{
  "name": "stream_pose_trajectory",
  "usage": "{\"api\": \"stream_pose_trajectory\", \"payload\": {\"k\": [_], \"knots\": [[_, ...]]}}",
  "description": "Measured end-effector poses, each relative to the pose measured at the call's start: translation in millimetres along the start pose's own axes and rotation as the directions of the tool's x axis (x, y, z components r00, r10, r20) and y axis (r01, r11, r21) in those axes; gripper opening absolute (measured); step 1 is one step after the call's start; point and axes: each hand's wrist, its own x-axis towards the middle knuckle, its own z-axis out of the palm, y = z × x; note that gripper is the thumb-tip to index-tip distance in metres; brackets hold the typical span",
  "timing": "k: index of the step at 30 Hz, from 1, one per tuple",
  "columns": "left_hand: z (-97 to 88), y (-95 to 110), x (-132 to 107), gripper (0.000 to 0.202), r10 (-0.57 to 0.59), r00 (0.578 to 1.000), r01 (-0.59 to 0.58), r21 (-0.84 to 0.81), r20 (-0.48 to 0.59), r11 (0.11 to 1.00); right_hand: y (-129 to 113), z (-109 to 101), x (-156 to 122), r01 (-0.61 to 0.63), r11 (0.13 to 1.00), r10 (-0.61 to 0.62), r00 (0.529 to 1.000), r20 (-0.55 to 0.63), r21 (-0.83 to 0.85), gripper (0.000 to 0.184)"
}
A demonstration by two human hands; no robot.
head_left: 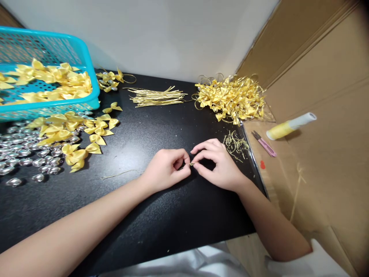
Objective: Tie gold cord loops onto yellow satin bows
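My left hand [166, 168] and my right hand [216, 164] meet at the middle of the black table [150, 215]. Both pinch a small gold piece [190, 164] between thumb and forefinger, fingers closed. A thin gold cord [119, 175] trails left from my left hand across the table. A bundle of cut gold cords [157, 96] lies farther back. Loose yellow ribbon bows [73, 134] lie to the left, beside clear silver beads [21, 154].
A turquoise basket [83, 57] with yellow bows stands at the back left. A heap of bows with gold loops [230, 98] sits at the back right. Gold trimmings [236, 144] lie near the right edge. On cardboard [331, 154] lie pink snips [264, 144] and a yellow spool [288, 126].
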Motion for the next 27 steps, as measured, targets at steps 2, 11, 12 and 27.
{"api": "stream_pose_trajectory", "payload": {"k": [2, 11, 12, 27], "knots": [[0.2, 0, 0, 0.010, 0.001, 1.000, -0.001, 0.001, -0.001, 1.000, 0, -2, 0, 0.010, 1.000, -0.010, 1.000, 0.028, -0.007, 0.010], [-0.4, -1, 0, 0.009, 0.014, 1.000, -0.014, 0.010, 0.002, 1.000, 7, -26, -2, 0.005, 0.999, 0.000, 0.990, 0.141, -0.038, 0.016], [-0.3, -1, 0, 0.009, 0.016, 1.000, -0.016, 0.010, 0.007, 1.000, 7, -26, -2, -0.004, 0.997, 0.012, 0.995, 0.096, -0.079, 0.012], [-3.6, -4, -1, 0.013, 0.118, 0.989, -0.114, 0.057, -0.084, 0.992, 9, -2, 0, 0.050, 0.998, -0.051, 0.999, -0.020, -0.040, 0.003]]}}
